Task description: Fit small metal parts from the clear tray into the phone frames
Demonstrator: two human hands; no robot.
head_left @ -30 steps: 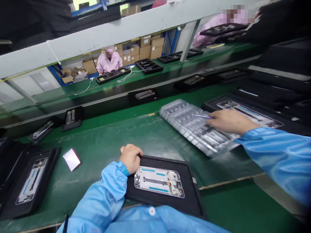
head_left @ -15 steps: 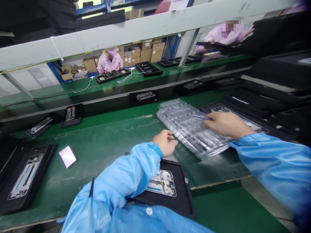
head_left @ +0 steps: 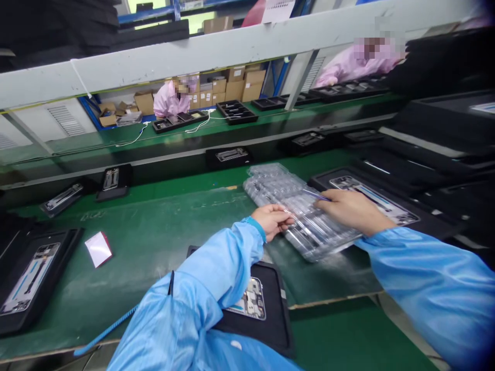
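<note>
My left hand (head_left: 274, 221) is at the near left edge of a stack of clear plastic trays (head_left: 266, 183), thumb and fingers pinched together. Whatever lies between those fingertips is too small to make out. Over the trays' right side, my right hand (head_left: 353, 210) grips slim purplish tweezers (head_left: 315, 194), their tip pointing left across the plastic. Dark strips show in the tray slots. Below my left forearm, a phone frame (head_left: 256, 299) with blue strips sits in a black foam tray (head_left: 275, 330), partly covered by my sleeve.
Another phone frame (head_left: 381, 201) lies in black foam at right, beside stacked black trays (head_left: 433, 123). At left are a further framed tray (head_left: 31, 278) and a white card (head_left: 99, 249). Several trays line the green belt behind. Two people in pink (head_left: 170, 98) work across the line.
My left hand has moved right onto the trays' edge, and its fingers have closed. My right hand and the tweezers have shifted slightly left and down. The view has drifted a little.
</note>
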